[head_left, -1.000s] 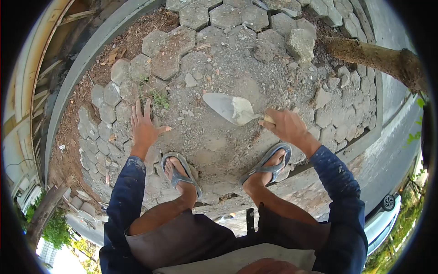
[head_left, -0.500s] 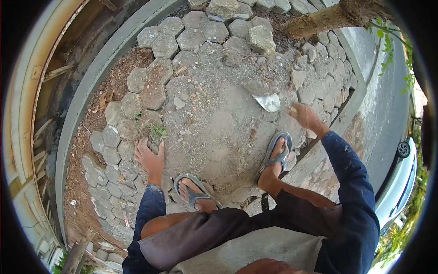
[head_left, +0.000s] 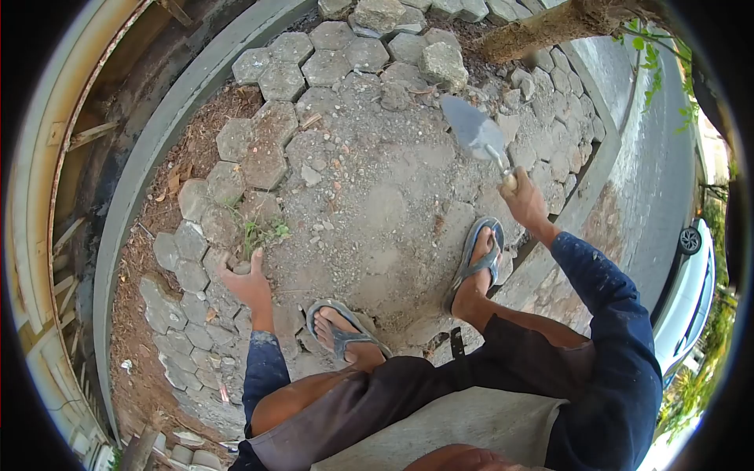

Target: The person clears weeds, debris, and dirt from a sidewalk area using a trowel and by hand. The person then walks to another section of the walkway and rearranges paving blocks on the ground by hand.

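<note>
My right hand (head_left: pixel 525 196) is closed round the handle of a pointed trowel (head_left: pixel 471 129). The grey metal blade is above the dusty ground, pointing up and left in the view. My left hand (head_left: pixel 247 284) rests low at the paving on the left, thumb and forefinger apart, just below a small green weed (head_left: pixel 267 232). A small greyish lump shows between them, and the other fingertips are partly hidden. Between the hands lies a patch of grit and dust (head_left: pixel 377 212), bordered by hexagonal pavers (head_left: pixel 281 81).
My sandalled feet (head_left: pixel 345 331) (head_left: pixel 477 263) stand at the near side of the patch. A loose stone block (head_left: pixel 444 66) sits near a tree trunk (head_left: pixel 542 33) at the top. A concrete kerb (head_left: pixel 153 165) curves along the left. A white car (head_left: pixel 691 302) stands on the right.
The trowel has risen and swung round from pointing left to pointing up and left. My left hand has moved down and left from its spread position, and its fingers are more bent. The view has shifted.
</note>
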